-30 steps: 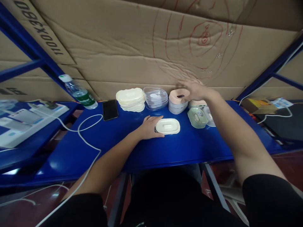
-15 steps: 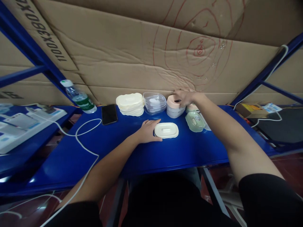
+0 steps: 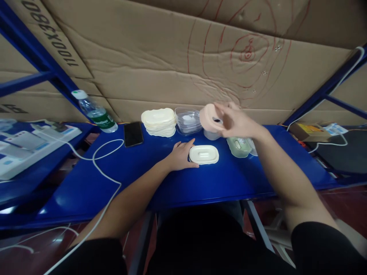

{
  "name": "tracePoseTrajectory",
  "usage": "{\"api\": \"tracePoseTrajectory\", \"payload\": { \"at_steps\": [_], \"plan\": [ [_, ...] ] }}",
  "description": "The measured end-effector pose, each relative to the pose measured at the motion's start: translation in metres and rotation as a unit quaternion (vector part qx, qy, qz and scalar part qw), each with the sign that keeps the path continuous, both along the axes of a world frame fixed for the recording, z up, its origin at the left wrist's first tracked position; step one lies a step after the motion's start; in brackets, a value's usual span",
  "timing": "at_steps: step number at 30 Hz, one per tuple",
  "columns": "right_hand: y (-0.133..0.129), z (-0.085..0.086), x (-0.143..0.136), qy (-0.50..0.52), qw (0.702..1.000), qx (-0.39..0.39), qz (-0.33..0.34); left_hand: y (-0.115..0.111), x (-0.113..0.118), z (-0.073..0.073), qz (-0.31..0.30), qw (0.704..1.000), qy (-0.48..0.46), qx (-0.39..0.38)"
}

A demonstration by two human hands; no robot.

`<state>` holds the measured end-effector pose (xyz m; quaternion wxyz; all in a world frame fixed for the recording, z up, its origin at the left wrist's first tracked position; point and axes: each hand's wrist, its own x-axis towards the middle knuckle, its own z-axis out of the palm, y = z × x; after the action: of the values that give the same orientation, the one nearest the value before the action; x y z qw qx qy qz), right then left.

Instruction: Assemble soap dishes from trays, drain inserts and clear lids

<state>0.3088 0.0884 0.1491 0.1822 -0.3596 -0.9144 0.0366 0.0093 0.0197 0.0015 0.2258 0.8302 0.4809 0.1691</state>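
- Your right hand (image 3: 233, 120) has the pale pink plastic piece with an oval slot (image 3: 208, 115) pinched between thumb and fingers, closed on its right side.
- That piece is tilted, just above the short stack of grey plastic containers (image 3: 212, 135); you cannot tell whether its lower edge touches them.
- Your left hand (image 3: 181, 155) lies on the blue table (image 3: 183, 187), thumb and fingers spread in an open curve around the left end of the small cream oval container with a raised ridge on its lid (image 3: 204, 154). You cannot tell how firmly the fingers touch it.
- The cream container sits flat on the table, nearer to you than the stacks.
- Behind your left hand are the stack of wavy-edged cream plastic pieces (image 3: 159, 121) and, just to its right, the nested clear plastic containers (image 3: 188, 120).
- Under your right wrist you have the translucent green plastic container (image 3: 239, 147), partly covering a clear one.
- Off to your left, the black phone (image 3: 133, 134) lies flat near the green-labelled water bottle (image 3: 100, 119), which leans.
- The brown cardboard sheet with red rings (image 3: 149, 57) stands behind everything.
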Motion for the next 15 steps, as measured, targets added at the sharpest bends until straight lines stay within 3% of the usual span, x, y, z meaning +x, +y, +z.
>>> {"api": "tracePoseTrajectory", "payload": {
  "at_steps": [3, 7, 10, 15],
  "plan": [
    [-0.038, -0.044, -0.009, 0.038, 0.998, -0.025, 0.038, 0.002, 0.0, -0.002, -0.01, 1.0, -0.021, 0.011],
    [-0.048, -0.096, -0.021, 0.015, 0.998, -0.062, 0.014, 0.005, -0.004, -0.006, 0.0, 1.0, -0.019, 0.008],
    [-0.042, -0.11, -0.025, 0.01, 0.997, -0.073, 0.022, 0.006, -0.005, -0.007, 0.006, 1.0, -0.007, 0.001],
    [-0.042, -0.115, -0.029, 0.051, 0.993, -0.095, 0.041, 0.006, -0.006, -0.006, 0.013, 0.999, -0.023, 0.022]
  ]
}}
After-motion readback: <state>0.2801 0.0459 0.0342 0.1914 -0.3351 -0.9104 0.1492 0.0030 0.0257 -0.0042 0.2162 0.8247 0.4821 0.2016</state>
